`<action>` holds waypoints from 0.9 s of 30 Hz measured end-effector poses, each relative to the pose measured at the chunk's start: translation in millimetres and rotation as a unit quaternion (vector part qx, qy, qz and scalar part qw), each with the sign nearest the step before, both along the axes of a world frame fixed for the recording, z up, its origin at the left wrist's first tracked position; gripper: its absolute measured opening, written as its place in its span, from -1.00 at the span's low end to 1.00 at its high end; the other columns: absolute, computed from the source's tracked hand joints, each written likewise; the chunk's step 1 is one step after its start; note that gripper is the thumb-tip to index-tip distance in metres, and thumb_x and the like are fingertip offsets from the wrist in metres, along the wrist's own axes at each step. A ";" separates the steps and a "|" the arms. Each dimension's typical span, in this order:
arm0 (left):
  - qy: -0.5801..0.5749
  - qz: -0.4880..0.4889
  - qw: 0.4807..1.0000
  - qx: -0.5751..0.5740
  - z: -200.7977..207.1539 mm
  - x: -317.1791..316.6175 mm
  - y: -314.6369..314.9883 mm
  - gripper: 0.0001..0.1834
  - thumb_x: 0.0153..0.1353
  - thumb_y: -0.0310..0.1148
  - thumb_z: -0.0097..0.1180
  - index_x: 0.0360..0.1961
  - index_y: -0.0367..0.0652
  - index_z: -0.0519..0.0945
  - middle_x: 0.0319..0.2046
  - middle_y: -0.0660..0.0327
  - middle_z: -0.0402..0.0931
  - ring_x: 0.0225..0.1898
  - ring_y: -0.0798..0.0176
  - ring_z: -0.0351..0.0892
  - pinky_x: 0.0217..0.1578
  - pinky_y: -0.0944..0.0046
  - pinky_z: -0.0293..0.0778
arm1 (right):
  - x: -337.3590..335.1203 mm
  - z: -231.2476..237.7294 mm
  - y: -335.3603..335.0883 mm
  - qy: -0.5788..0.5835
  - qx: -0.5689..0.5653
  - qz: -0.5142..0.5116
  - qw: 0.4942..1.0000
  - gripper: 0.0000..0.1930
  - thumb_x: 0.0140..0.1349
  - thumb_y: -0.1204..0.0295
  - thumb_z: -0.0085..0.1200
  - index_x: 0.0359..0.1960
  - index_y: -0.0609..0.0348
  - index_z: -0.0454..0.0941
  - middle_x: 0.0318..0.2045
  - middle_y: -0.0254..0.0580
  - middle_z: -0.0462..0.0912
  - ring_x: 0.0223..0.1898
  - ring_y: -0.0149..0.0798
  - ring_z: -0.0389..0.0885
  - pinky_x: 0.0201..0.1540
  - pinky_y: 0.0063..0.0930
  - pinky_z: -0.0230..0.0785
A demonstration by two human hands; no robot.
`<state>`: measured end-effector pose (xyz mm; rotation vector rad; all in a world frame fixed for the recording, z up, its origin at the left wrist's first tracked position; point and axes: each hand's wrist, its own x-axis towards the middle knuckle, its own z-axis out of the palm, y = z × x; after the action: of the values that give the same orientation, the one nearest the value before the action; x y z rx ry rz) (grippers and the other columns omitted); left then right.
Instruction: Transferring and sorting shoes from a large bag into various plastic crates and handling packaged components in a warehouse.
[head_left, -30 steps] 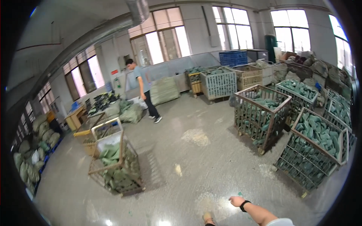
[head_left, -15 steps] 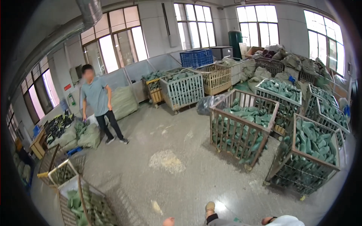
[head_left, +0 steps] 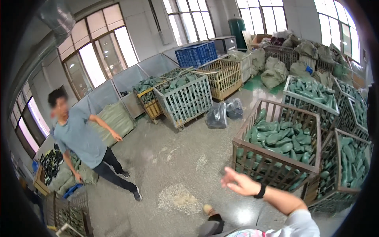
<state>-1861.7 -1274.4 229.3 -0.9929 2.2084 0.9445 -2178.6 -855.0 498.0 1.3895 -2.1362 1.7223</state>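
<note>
My right hand, with a black band on the wrist, reaches forward over the floor from the lower right. Its fingers stretch out to the left, and it holds nothing. Nearest to it is a brown slatted cart, just beyond, heaped with green shoe lasts. A gap to that cart cannot be judged exactly from this angle. My left hand is out of view. Below the hand, my shoe shows on the floor.
A person in a blue-grey shirt strides at the left. More carts of lasts stand behind, including a pale slatted cart, and at right, another cart. Black plastic bags lie on the floor. Pale debris lies ahead of my shoe.
My right arm has risen from the lower edge and stretched forward. My left hand has left the view. The other person has stepped nearer, and the view has shifted.
</note>
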 end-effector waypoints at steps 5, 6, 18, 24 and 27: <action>-0.099 0.014 0.989 -0.113 -20.3 -138.5 -119.3 -0.42 0.20 0.00 -0.24 0.00 -0.30 0.41 0.02 -0.08 0.37 0.03 -0.05 0.38 0.01 0.05 0.29 | -118.0 218.2 -46.7 0.346 0.051 0.070 0.934 -0.98 -0.01 0.54 0.02 -0.52 0.22 0.48 -0.49 -0.19 0.51 -0.54 -0.25 0.49 -0.56 -0.49 0.33; -0.041 -0.091 0.978 -0.183 -52.5 -189.3 -158.9 -0.42 0.22 0.01 -0.22 0.18 -0.07 0.27 0.09 -0.02 0.33 0.20 0.07 0.20 0.12 0.11 0.19 | -131.1 235.3 -51.9 0.405 -0.016 0.061 0.912 -0.68 0.06 0.52 0.03 -0.18 -0.15 0.28 -0.47 -0.27 0.54 -0.58 -0.33 0.49 -0.56 -0.54 0.35; 0.275 -0.292 0.916 0.011 58.6 -893.5 -33.5 -0.63 0.18 -0.20 -0.10 -0.07 -0.15 0.47 -0.19 0.01 0.52 -0.11 0.02 0.50 -0.13 0.17 0.40 | -428.9 206.7 -52.6 0.361 -0.010 0.064 0.930 -0.30 0.15 0.53 -0.12 0.21 -0.73 0.06 -0.46 -0.23 0.50 -0.63 -0.33 0.36 -0.56 -0.51 0.23; 0.104 -0.415 0.904 0.004 -0.9 -1037.0 -71.1 -0.59 0.11 -0.18 -0.06 -0.05 -0.15 0.46 -0.16 0.02 0.51 -0.09 0.01 0.48 -0.11 0.14 0.39 | -610.8 182.9 -60.9 0.429 -0.063 -0.003 0.901 -0.42 0.10 0.56 -0.11 0.19 -0.31 0.23 -0.46 -0.13 0.53 -0.59 -0.23 0.43 -0.55 -0.47 0.34; 0.014 -0.281 0.957 -0.067 -46.2 -1049.2 -135.3 -0.54 0.07 -0.15 -0.07 -0.05 -0.17 0.49 -0.09 -0.03 0.48 0.00 0.00 0.43 0.00 0.12 0.32 | -724.5 133.8 -35.8 0.337 0.025 0.008 0.941 -0.23 0.04 0.59 0.04 0.24 -0.42 0.00 -0.48 -0.37 0.58 -0.61 -0.43 0.51 -0.53 -0.64 0.40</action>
<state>-2911.0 -1409.7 183.0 -0.3553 2.4051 0.5529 -2903.1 -890.8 631.9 1.6879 -1.7772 0.9727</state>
